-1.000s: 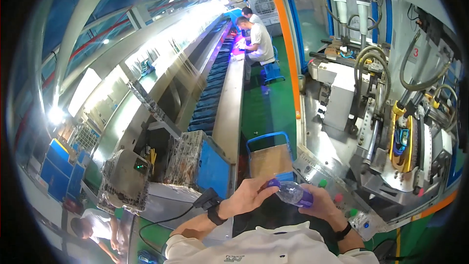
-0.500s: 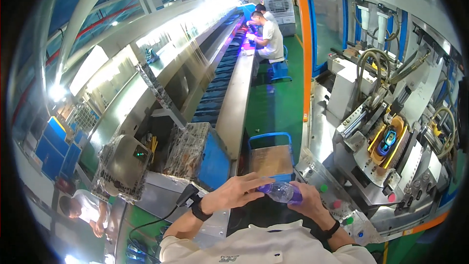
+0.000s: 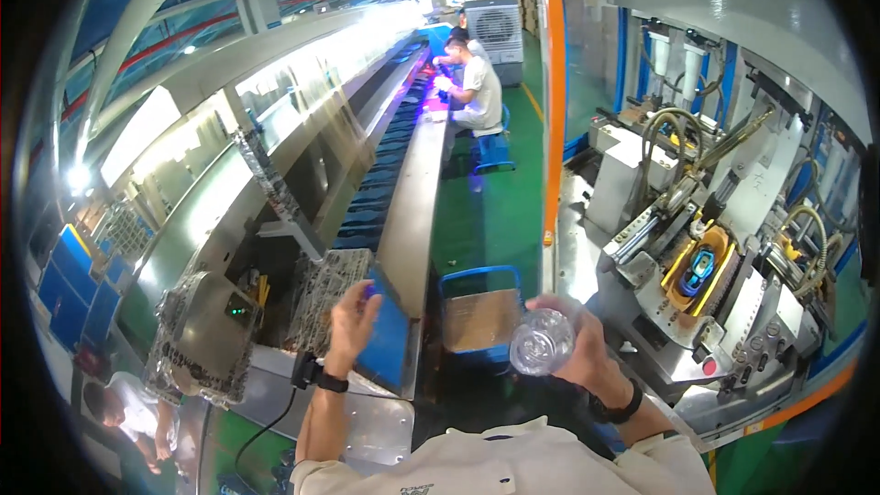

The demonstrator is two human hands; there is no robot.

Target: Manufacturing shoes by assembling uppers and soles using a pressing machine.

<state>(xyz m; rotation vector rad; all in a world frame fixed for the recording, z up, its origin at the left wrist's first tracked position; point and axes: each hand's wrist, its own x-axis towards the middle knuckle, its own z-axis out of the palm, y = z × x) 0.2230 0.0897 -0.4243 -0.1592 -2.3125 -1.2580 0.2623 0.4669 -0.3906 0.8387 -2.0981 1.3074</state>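
Note:
My right hand (image 3: pixel 587 348) is wrapped round a clear plastic bottle (image 3: pixel 541 343), which is tilted so its round base faces the view. The bottle's neck and mouth are hidden behind its body. My left hand (image 3: pixel 351 325) is raised to the left, apart from the bottle, in front of the blue side panel of the conveyor's end. A small purple bottle cap (image 3: pixel 370 292) shows at its fingertips, pinched between thumb and forefinger. Dark bands circle both wrists, and a black cable runs from a plug-like piece beside the left one.
A long conveyor (image 3: pixel 374 192) carrying dark pieces runs away at the left. A blue-framed cart (image 3: pixel 480 319) with a brown board stands ahead. A machine (image 3: pixel 701 266) holding a shoe-shaped part is at the right. Co-workers (image 3: pixel 477 92) sit along the conveyor; another person (image 3: pixel 128 412) is at lower left.
My left hand has drawn away from the bottle to the left, with the purple cap. The bottle in my right hand has turned from lying sideways to base-toward-view. The view has shifted slightly.

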